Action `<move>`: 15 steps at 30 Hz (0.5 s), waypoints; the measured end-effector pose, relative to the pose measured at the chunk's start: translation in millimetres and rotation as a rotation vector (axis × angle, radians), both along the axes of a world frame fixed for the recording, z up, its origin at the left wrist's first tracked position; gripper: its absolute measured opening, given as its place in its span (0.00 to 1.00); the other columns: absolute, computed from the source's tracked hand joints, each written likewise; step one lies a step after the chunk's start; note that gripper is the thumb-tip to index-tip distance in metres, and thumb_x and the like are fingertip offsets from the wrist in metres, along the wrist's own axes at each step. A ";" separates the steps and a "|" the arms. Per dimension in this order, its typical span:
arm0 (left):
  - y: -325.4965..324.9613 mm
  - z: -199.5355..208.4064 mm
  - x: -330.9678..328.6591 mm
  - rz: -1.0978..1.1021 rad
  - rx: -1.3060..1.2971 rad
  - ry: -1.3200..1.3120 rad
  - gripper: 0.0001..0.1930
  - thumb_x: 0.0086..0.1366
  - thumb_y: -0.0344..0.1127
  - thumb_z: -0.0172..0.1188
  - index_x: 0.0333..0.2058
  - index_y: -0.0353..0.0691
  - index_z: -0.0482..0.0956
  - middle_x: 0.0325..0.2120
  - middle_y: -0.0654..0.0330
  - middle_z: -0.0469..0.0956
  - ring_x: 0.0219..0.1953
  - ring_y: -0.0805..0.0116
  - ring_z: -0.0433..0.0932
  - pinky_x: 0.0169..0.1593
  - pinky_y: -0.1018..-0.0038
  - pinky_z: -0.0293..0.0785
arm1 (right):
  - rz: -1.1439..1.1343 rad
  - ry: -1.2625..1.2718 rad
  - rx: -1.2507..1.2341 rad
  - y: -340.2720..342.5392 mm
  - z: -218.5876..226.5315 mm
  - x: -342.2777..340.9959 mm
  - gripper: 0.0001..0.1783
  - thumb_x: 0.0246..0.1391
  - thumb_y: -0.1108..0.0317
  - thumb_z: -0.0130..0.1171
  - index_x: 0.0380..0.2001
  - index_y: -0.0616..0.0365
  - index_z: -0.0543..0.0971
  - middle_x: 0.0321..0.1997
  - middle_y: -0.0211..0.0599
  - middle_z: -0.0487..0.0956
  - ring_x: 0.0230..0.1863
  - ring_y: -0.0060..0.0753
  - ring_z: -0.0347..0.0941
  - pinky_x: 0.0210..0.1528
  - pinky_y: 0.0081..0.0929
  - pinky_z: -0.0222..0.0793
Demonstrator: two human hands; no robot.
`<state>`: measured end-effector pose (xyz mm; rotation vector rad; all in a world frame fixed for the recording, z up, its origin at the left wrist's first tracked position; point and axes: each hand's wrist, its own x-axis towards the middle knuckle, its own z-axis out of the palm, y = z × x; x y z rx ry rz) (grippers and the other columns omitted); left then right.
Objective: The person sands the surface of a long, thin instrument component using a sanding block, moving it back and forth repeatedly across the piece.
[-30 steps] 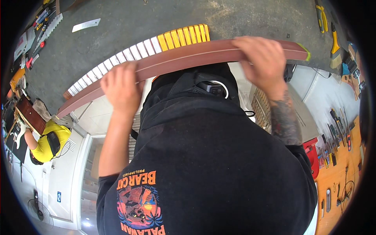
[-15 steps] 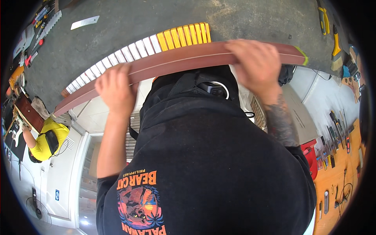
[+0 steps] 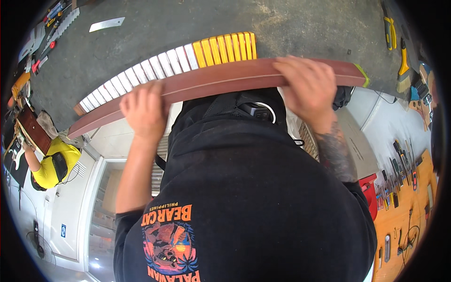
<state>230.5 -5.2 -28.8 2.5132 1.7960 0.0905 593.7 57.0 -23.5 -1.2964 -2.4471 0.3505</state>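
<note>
A long reddish-brown wooden beam (image 3: 221, 79) with a pale line along its length lies across in front of me, at the near edge of the bench. Green tape wraps its right end. My left hand (image 3: 144, 109) is wrapped over the left part of the beam from above, fingers on the far side. Further right, my right hand (image 3: 307, 87) grips it the same way; its fingers are slightly blurred. Just beyond the beam stands a curved-looking row of narrow blocks, white blocks (image 3: 141, 73) on the left and yellow blocks (image 3: 225, 48) on the right, partly hidden by the beam.
A flat metal blade (image 3: 107, 24) lies on the dark bench top (image 3: 188, 23). Pliers (image 3: 390, 33) and a brush (image 3: 403, 63) lie at the right, saws and hand tools at the far left. Another person in a yellow shirt (image 3: 58, 160) works at the left. Tools hang on an orange board (image 3: 399, 221).
The whole view has shifted slightly, so the beam and blocks sit a little lower in the picture. Both hands remain on the beam at about the same places.
</note>
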 end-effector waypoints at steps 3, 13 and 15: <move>13.7 3.2 39.1 -0.005 0.004 -0.043 0.29 0.46 0.33 0.72 0.51 0.47 0.79 0.45 0.64 0.81 0.49 0.60 0.78 0.55 0.61 0.66 | -0.003 -0.028 -0.025 10.3 6.2 35.5 0.23 0.40 0.75 0.64 0.45 0.48 0.84 0.45 0.24 0.87 0.46 0.30 0.83 0.47 0.31 0.67; 14.4 11.5 -36.4 0.031 -0.084 0.004 0.30 0.46 0.33 0.74 0.52 0.47 0.77 0.47 0.62 0.80 0.51 0.58 0.77 0.56 0.59 0.66 | -0.004 0.073 -0.016 2.6 -2.8 -39.0 0.22 0.41 0.73 0.64 0.45 0.48 0.84 0.44 0.23 0.85 0.45 0.29 0.81 0.46 0.33 0.68; 17.3 10.7 -12.2 0.031 -0.083 -0.007 0.30 0.46 0.33 0.74 0.52 0.47 0.77 0.46 0.62 0.80 0.51 0.59 0.77 0.56 0.60 0.66 | 0.009 0.028 -0.019 9.6 2.5 -15.0 0.23 0.41 0.73 0.64 0.45 0.48 0.84 0.45 0.23 0.85 0.45 0.28 0.81 0.46 0.33 0.68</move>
